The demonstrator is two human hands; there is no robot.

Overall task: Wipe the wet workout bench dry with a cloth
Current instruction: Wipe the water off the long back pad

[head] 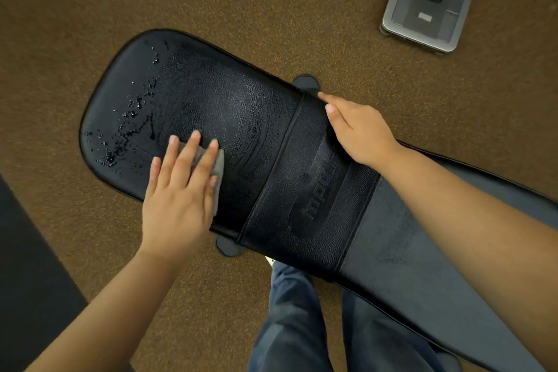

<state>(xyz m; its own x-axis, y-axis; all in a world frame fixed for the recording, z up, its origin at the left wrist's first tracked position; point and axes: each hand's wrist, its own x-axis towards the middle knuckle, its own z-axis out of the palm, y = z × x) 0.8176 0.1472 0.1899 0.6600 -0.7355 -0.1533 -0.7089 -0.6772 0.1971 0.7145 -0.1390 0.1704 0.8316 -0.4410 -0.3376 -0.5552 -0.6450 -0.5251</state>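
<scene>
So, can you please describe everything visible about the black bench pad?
The bench pad is long, black and padded, with a grained, leather-like cover and a rounded far end. A stitched band with an embossed logo crosses it. Near the rounded end lie water drops; faint wipe streaks show in the middle. It stands over brown carpet. The left hand presses a grey cloth flat on it, and the right hand rests on its right edge.
</scene>
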